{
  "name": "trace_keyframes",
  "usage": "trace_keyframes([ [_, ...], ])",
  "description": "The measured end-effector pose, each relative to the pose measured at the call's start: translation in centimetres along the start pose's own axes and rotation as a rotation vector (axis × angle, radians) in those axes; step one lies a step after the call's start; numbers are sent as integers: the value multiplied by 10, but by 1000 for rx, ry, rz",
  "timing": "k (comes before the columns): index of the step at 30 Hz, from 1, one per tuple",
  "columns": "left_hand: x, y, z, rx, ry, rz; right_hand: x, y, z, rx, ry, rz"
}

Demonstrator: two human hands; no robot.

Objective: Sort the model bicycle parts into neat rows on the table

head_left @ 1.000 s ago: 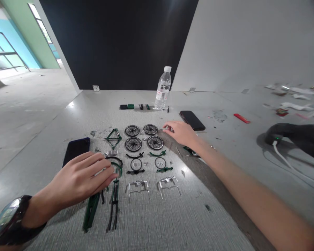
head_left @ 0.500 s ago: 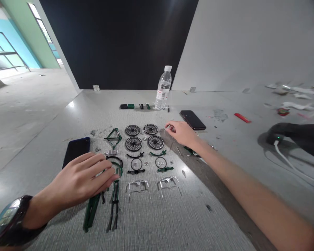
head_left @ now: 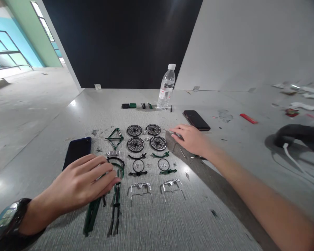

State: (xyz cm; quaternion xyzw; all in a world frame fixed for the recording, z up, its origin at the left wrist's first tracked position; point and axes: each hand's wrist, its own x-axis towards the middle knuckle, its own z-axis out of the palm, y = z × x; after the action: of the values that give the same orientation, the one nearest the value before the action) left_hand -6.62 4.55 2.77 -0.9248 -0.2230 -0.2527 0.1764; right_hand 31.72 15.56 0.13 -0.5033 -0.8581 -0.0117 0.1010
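Note:
My left hand (head_left: 78, 184) lies flat with its fingers stretched out, covering the top of a green frame piece (head_left: 91, 216) and touching a curved green mudguard (head_left: 119, 167). A black fork (head_left: 116, 209) lies just to its right. There is a dark watch (head_left: 7, 219) on that wrist. My right hand (head_left: 192, 139) reaches to the mat's right edge beside the four spoked wheels (head_left: 158, 143). Its fingertips are pinched on a small silver part (head_left: 171, 132). A green triangular frame (head_left: 115, 138) lies left of the wheels.
A grey mat (head_left: 151, 223) carries rows of small model-bicycle parts, among them silver racks (head_left: 140, 188). A dark phone (head_left: 77, 150) lies at its left, another phone (head_left: 196, 120) at its right. A water bottle (head_left: 166, 87) stands behind. A black device with a white cable (head_left: 300, 136) sits far right.
My right hand has drawn back a little toward me and to the right from the wheels, still pinching the small part. My left hand has stayed put. The view has shifted slightly.

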Motion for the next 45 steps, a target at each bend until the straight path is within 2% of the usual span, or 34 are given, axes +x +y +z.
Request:
trace_keyframes([
  [14, 5, 8, -3, -34, 26, 11, -4, -9, 0, 54, -24, -63],
  [45, 8, 13, -4, -49, 24, 41, 2, -21, 12, 13, -11, 73],
])
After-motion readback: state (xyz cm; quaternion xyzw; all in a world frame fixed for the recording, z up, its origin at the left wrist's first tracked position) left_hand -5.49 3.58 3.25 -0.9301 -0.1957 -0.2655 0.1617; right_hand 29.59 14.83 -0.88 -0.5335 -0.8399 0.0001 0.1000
